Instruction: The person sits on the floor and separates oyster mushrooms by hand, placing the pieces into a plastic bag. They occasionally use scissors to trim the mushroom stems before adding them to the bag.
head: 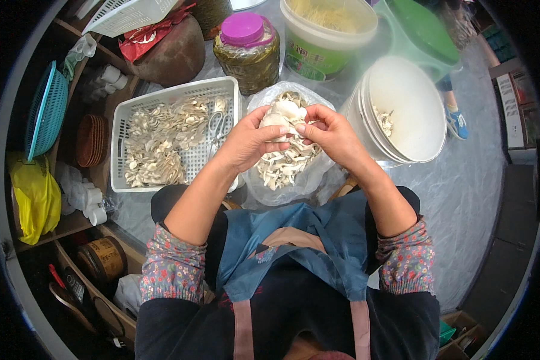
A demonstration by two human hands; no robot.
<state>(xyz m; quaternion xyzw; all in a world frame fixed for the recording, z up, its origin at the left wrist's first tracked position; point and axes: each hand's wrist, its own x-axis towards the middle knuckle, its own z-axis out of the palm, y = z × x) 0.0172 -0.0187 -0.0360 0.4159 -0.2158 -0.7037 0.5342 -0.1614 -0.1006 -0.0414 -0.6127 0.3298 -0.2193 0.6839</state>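
Between them, my left hand (256, 137) and my right hand (328, 130) grip a cluster of pale oyster mushrooms (284, 112), thumbs and fingers pressed to its two sides. Directly beneath is an opened clear plastic bag (312, 180) with many loose oyster mushrooms (279, 166) in it. Left of the bag stands a white slotted plastic basket (193, 162). Inside that basket, mushroom pieces (157, 144) lie in heaps, and scissors (216, 128) rest at its right side, partly behind my left arm.
Nested white buckets (414, 108) tilt at the right, with scraps inside. Behind the bag stand a purple-lidded jar (247, 54) and a green-labelled bucket (326, 45). A brown earthenware jar (171, 54) is back left. Wooden shelves (103, 180) line the left. Another person's blue shoe (457, 123) shows right.
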